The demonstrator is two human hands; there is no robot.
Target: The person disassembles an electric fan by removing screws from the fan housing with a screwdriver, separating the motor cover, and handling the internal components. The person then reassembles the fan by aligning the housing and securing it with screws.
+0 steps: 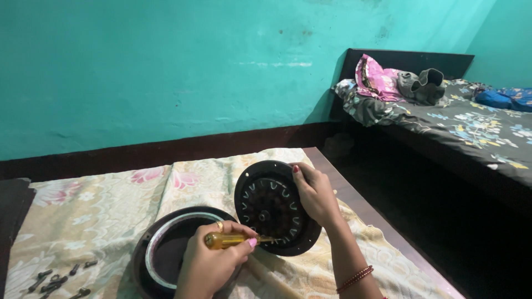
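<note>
Two hands busy: left grip (213, 266) clamped round a yellow-handled screwdriver (235, 240), tip on the black round disc (271, 207), which the right grip (316, 194) clasps tilted over the floral-cloth desk (100, 216). Dark ring housing (166, 252) beside, screws (55, 279) left, bed (460, 124) beyond.

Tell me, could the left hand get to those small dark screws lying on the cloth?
Probably yes, but not freely: the left hand is gripping a yellow-handled screwdriver. The screws lie uncovered on the floral cloth to its left, beyond the round dark cover.
</note>
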